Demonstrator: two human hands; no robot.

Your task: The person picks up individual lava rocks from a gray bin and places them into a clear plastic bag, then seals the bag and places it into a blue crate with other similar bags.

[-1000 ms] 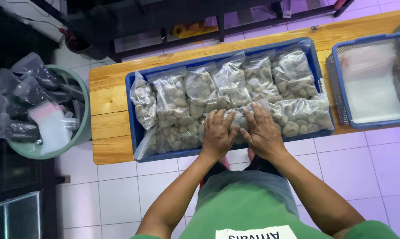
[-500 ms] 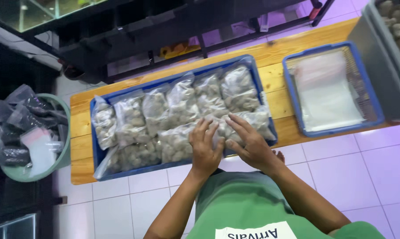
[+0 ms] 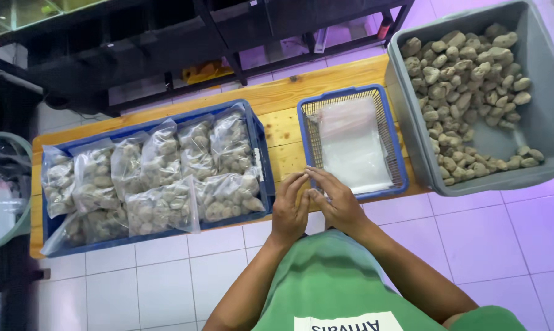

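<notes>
My left hand [image 3: 290, 208] and my right hand [image 3: 334, 199] meet fingertip to fingertip over the front edge of a low wooden bench [image 3: 286, 132]. Neither holds anything and the fingers are slightly spread. To their left a blue crate [image 3: 260, 159] is packed with several clear bags of grey-brown lumps [image 3: 160, 175]. Just beyond my right hand stands a small blue basket [image 3: 349, 92] with a stack of empty clear plastic bags [image 3: 353, 147]. At the far right a grey tub [image 3: 534, 122] holds loose grey-brown lumps [image 3: 467, 79].
A pale green bucket [image 3: 7, 214] with more bagged items sits at the left edge. A dark metal rack [image 3: 166, 43] runs behind the bench. White floor tiles [image 3: 473, 245] lie in front, and my green shirt [image 3: 344, 282] fills the lower middle.
My hands lifted off the bags in the blue crate and moved right, coming together near the small basket. The view swung right, bringing the grey tub into sight.
</notes>
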